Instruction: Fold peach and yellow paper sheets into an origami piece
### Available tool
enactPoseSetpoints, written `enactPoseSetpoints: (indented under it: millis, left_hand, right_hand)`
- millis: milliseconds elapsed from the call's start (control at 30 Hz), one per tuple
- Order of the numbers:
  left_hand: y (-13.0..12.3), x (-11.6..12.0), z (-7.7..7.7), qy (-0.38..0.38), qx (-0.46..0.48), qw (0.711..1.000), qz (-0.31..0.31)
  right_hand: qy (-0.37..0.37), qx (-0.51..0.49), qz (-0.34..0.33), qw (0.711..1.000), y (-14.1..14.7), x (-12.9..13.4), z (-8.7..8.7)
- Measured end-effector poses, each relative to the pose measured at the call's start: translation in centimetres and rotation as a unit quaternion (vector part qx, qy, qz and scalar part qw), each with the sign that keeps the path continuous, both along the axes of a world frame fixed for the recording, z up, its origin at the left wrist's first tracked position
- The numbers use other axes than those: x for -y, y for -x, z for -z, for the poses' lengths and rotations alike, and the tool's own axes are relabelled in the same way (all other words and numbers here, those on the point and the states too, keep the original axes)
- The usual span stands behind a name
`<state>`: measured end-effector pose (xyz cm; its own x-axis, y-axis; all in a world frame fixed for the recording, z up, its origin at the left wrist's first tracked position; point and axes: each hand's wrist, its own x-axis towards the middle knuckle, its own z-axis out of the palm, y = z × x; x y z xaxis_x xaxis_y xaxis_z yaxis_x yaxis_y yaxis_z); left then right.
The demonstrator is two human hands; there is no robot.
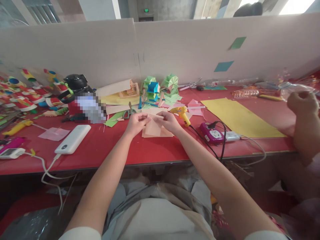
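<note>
A small pale peach paper (154, 127) is held up between my two hands, over more peach sheets (147, 133) lying on the red table (142, 150). My left hand (137, 124) pinches its left edge between thumb and fingers. On the other side, my right hand (171, 122) grips the upper right edge. Green-handled scissors (128, 113) lie just beyond my left hand. A yellow glue gun (183, 115) rests right beside my right hand. Behind the paper stand folded green (170, 83) and blue (153, 88) paper pieces.
A white power bank (73, 140) and cables lie at left, near a black-lidded kettle (76, 83). To the right are a purple power strip (212, 133) and yellow sheet (240, 116). Another person's hand (305, 103) is at far right. A partition (187, 50) stands behind the table.
</note>
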<state>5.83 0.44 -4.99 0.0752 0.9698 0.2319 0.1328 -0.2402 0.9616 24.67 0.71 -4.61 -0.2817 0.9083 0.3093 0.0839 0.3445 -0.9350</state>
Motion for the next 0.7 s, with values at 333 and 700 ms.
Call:
enactPoseSetpoints:
  millis: [333, 700]
  left_hand:
    - [-0.43, 0.8, -0.65, -0.014, -0.014, 0.999, 0.04]
    - [-0.42, 0.64, -0.42, 0.007, 0.03, 0.999, 0.039]
  right_hand:
    - [0.004, 0.031, -0.021, 0.999, 0.07, 0.25, -0.06]
    - [0.018, 0.025, -0.019, 0.999, 0.1, 0.25, -0.12]
